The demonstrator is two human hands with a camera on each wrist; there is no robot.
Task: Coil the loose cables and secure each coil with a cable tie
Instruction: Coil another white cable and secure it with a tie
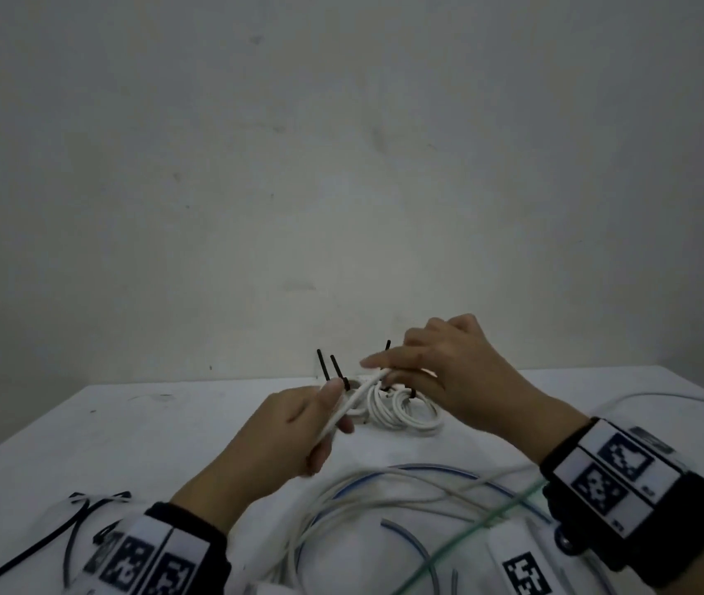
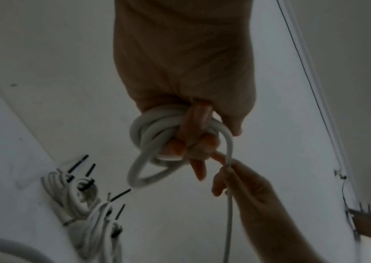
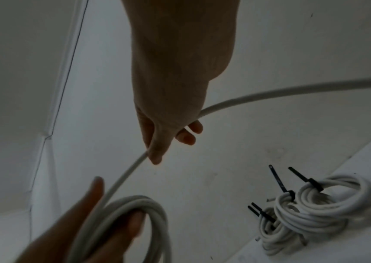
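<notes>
Left hand fingers are curled round a small coil of white cable, while its free run is pinched by the right hand. Light, springy cable is judged best gripped across all loops. Beyond, finished coils with black ties are seen lying on the counter.

The head camera looks forward and down from above the white table, with the wall filling most of its upper frame. Each wrist camera sits close behind its own hand, looking along the fingers, seemingly upward toward the wall. All three views share the tied cable coils at the table's far edge.
</notes>
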